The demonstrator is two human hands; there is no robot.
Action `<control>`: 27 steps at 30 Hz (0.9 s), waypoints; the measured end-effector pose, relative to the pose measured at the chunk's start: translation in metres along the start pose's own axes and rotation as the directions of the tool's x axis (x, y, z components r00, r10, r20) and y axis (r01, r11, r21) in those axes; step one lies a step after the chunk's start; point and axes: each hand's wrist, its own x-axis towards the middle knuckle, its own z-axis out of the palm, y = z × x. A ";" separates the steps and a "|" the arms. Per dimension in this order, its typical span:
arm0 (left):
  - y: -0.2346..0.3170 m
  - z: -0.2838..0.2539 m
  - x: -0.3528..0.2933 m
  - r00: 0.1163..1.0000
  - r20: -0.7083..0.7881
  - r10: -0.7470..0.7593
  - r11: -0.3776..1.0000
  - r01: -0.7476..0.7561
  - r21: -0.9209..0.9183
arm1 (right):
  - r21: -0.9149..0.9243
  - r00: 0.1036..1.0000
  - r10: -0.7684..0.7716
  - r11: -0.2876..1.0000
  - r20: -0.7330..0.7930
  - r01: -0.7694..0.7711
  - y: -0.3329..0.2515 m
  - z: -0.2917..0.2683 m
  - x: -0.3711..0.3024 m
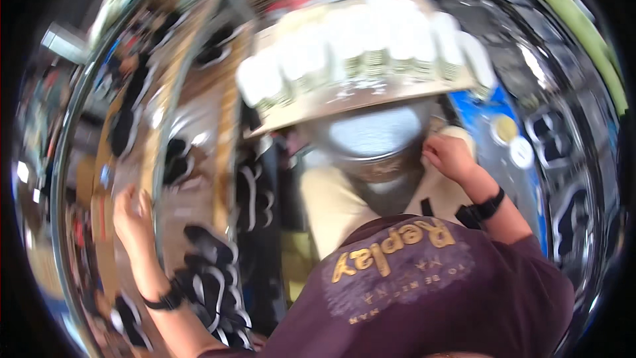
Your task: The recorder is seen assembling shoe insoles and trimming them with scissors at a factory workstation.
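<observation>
My left hand [132, 217] reaches out over the rack on the left, its fingers apart and slightly blurred, holding nothing that I can see. It is beside a metal rail of the rack. My right hand [452, 157] is closed in a loose curl by my right knee, just right of a shiny metal bowl [377, 134]; whatever it may hold is hidden. In front of me a pale board [318, 111] carries a row of white, rounded, sole-like pieces [375, 36] with ridged near ends.
Dark shoe soles with white edges [215, 292] fill the left rack. More dark soles [568, 215] sit on the right. A blue surface [487, 122] beside the board holds a yellowish round lid [505, 129] and a white round lid [521, 152]. A green tube-like roll [583, 26] runs along the far right.
</observation>
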 end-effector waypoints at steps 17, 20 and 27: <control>0.346 0.156 -0.051 0.777 0.267 0.570 0.486 -0.056 -0.872 | -0.001 0.340 0.792 0.394 -0.506 -0.919 0.267 -0.149 -0.121; 0.355 0.161 -0.059 0.748 0.323 0.580 0.470 0.017 -0.882 | -0.163 0.518 0.720 0.506 -0.462 -0.847 0.246 -0.155 -0.091; 0.343 0.174 -0.083 0.707 0.362 0.607 0.421 0.100 -0.901 | -0.313 0.930 0.060 0.932 -0.363 -0.183 0.090 -0.060 -0.060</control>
